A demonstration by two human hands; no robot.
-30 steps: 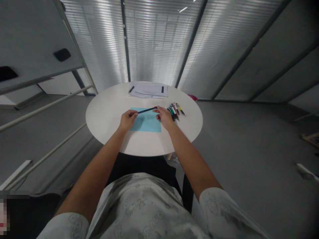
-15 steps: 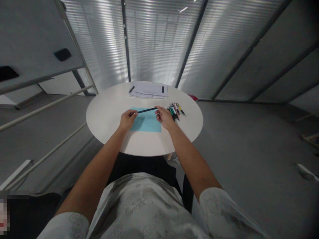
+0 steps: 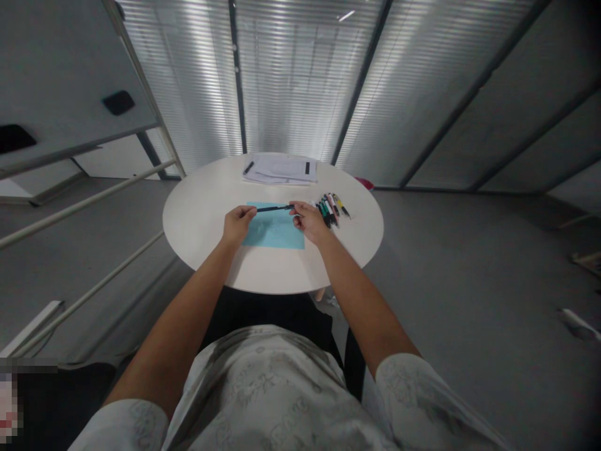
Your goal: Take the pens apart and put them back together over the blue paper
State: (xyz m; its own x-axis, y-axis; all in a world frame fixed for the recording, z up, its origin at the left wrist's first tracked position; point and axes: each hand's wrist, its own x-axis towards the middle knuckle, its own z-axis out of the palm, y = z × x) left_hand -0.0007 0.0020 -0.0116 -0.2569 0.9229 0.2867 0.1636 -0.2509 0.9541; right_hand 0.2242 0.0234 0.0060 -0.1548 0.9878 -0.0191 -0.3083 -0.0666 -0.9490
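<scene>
Now both hands point(image 3: 275, 220) on pen point(image 3: 275, 208)

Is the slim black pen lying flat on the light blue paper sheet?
No: the slim black pen is held at its ends by the left hand and right hand, above the light blue paper sheet.

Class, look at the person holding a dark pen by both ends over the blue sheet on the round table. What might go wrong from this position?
1. Both the left hand and right hand pinch the dark pen only at its ends; if it pulls apart, ink could perhaps mark the blue sheet.
2. The right hand sits close to the loose pens; a nudge might roll them across the round table.
</scene>
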